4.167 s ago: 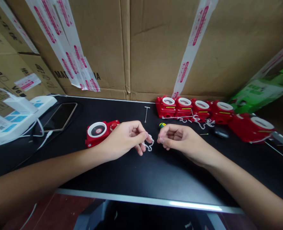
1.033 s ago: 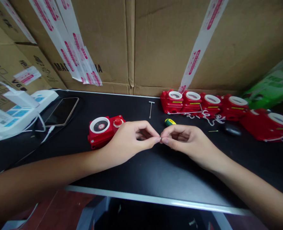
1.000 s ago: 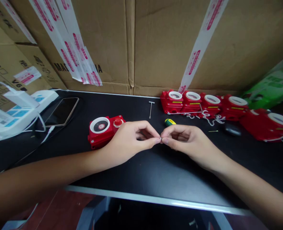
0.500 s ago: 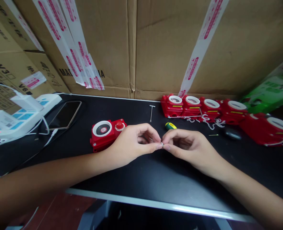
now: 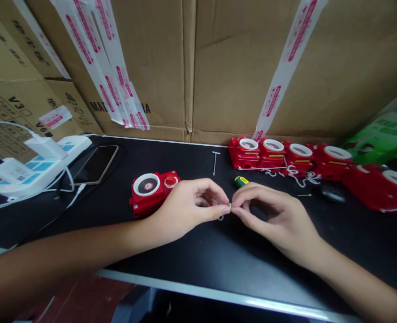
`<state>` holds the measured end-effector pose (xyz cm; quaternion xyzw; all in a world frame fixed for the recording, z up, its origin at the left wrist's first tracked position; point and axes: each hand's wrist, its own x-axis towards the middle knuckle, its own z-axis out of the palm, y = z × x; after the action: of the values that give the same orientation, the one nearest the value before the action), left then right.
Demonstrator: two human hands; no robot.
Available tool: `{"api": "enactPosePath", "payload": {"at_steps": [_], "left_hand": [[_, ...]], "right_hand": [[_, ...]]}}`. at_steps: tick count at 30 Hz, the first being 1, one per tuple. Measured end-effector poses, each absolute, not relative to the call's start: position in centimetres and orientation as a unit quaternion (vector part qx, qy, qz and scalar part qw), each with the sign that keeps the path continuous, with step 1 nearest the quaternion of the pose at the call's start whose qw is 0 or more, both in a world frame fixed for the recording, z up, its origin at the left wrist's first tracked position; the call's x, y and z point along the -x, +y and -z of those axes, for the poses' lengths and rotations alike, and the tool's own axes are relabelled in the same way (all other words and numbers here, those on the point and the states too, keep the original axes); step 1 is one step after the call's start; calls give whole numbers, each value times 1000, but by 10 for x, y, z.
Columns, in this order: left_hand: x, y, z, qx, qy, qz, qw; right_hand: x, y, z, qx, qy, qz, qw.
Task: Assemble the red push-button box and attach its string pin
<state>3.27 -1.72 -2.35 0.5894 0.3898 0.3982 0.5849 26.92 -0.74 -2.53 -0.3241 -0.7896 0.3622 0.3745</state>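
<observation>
My left hand (image 5: 198, 206) and my right hand (image 5: 272, 215) meet fingertip to fingertip above the black table. Between their pinched thumbs and forefingers is a tiny silvery metal piece (image 5: 230, 206), too small to name. A small pale ring (image 5: 221, 218) shows just under my left thumb. Behind my left wrist stands a red box-shaped device (image 5: 148, 202) with a white-rimmed round face and a red knob, partly hidden by the hand. Past my right fingers lies a green-and-yellow screwdriver handle (image 5: 241, 181), and farther back a T-handled metal tool (image 5: 215, 162).
Several red devices (image 5: 245, 157) with white cords line the back right, near a dark computer mouse (image 5: 333, 193). At left are a white power strip (image 5: 44, 168) with chargers and a phone (image 5: 97, 164). Cardboard boxes (image 5: 225, 89) wall off the table's back edge.
The whole view has shifted slightly, so things sit a little lower and to the right. A small pale ring now shows under my left thumb. Both hands keep their pinch.
</observation>
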Motion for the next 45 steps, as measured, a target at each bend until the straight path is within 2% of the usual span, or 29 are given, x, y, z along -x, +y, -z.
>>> {"api": "enactPosePath", "payload": {"at_steps": [12,30,45], "left_hand": [[-34,-19,23,-582,375,-409,594],[-34,-24,20,-598,368,-414,580],[-34,-25,20,-619,358,-426,554]], "right_hand": [[-267,-10,18,288,-834,-243,404],[-269,-13,21,295,-831,-230,413],[-269,-19,19,257,-855,-137,430]]}}
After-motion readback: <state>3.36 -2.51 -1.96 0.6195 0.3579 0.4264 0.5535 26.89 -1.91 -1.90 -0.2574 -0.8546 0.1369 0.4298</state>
